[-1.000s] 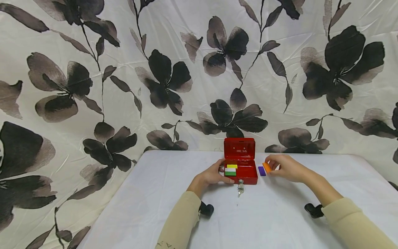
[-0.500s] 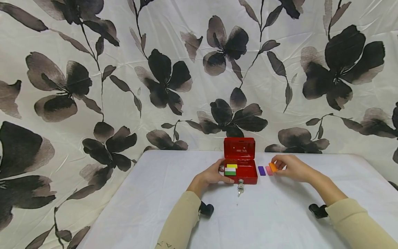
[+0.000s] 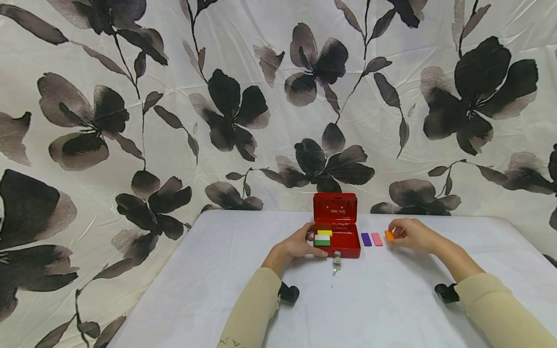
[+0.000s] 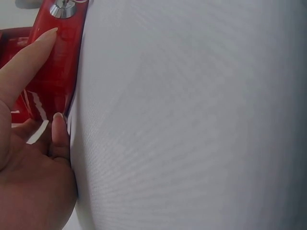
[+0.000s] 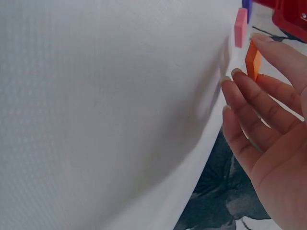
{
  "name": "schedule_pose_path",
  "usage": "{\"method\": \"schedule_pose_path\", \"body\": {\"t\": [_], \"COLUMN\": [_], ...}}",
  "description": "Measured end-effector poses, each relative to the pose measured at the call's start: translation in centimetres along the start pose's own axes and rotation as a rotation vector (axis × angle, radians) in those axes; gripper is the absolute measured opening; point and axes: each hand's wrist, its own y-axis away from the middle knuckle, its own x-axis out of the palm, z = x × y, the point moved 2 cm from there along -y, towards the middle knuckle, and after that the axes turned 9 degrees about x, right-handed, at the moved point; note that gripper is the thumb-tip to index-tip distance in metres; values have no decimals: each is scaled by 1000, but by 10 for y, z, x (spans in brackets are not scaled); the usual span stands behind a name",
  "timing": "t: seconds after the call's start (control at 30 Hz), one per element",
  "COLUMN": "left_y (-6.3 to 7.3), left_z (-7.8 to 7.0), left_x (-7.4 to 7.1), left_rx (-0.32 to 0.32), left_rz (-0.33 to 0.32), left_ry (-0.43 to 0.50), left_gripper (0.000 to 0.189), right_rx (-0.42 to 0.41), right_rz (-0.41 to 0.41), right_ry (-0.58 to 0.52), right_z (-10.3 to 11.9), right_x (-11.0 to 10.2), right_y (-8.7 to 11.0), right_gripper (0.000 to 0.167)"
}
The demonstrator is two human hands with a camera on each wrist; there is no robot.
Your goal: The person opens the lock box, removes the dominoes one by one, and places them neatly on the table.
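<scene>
A red cash box [image 3: 349,251] stands on the table with its lid raised. Its left front corner is gripped by my left hand [image 3: 298,243], the thumb along the front wall near the lock in the left wrist view. Inside, at the left, are a yellow block [image 3: 324,233], a white block [image 3: 322,237] and a green block [image 3: 322,243]. My right hand [image 3: 411,235] pinches an orange block [image 5: 253,60] between thumb and fingers. Left of it, a pink block [image 3: 377,239] and a purple block [image 3: 366,239] lie side by side on the cloth.
Keys [image 3: 337,263] hang from the lock at the front of the box. White cloth covers the table [image 3: 348,309]. Behind its far edge hangs a flower-printed curtain [image 3: 270,125].
My right hand has moved right with the orange block, off the purple and pink blocks. The pink block, hidden a second ago, now shows. My left hand and the box have stayed put.
</scene>
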Motion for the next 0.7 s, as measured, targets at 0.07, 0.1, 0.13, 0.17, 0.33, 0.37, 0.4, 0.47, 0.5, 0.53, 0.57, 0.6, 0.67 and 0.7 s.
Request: {"method": "schedule_pose_path", "body": {"t": [0.07, 0.1, 0.13, 0.17, 0.33, 0.37, 0.4, 0.47, 0.5, 0.53, 0.57, 0.6, 0.67, 0.7], "left_y": [0, 0, 0, 0, 0, 0, 0, 0, 0, 0, 0, 0, 0, 0], "left_z": [0, 1, 1, 1, 1, 1, 1, 1, 1, 1, 2, 2, 2, 2], "left_x": [0, 0, 0, 0, 0, 0, 0, 0, 0, 0, 0, 0, 0, 0], "left_rx": [-1, 1, 1, 1, -7, -8, -8, -7, -6, -6, -7, -7, -10, -11], "left_rz": [0, -1, -1, -1, -3, -3, -3, -3, -3, -3, -3, -3, -4, -4], "left_ry": [1, 3, 5, 5, 4, 4, 6, 6, 6, 6, 4, 2, -1, -2], "left_gripper": [92, 92, 92, 92, 94, 94, 94, 94, 94, 94, 95, 95, 95, 95], "right_rx": [16, 21, 25, 28, 39, 37, 41, 52, 56, 61, 66, 75, 81, 82], "right_rz": [6, 10, 14, 16, 35, 40, 45, 56, 62, 68, 74, 79, 85, 87], "right_ry": [6, 7, 8, 7, -10, -12, -16, -23, -22, -20, -18, -19, -13, -10], "right_z": [-2, -3, -4, -4, -5, -5, -4, -4, -3, -3, -3, -2, -2, -2], "right_x": [0, 1, 1, 1, 2, 3, 3, 4, 4, 4, 5, 5, 6, 6], "right_y": [-1, -1, -2, -3, -6, -6, -6, -7, -7, -7, -8, -8, -9, -9], "right_gripper": [32, 32, 33, 33, 32, 32, 32, 32, 32, 32, 32, 32, 32, 32]}}
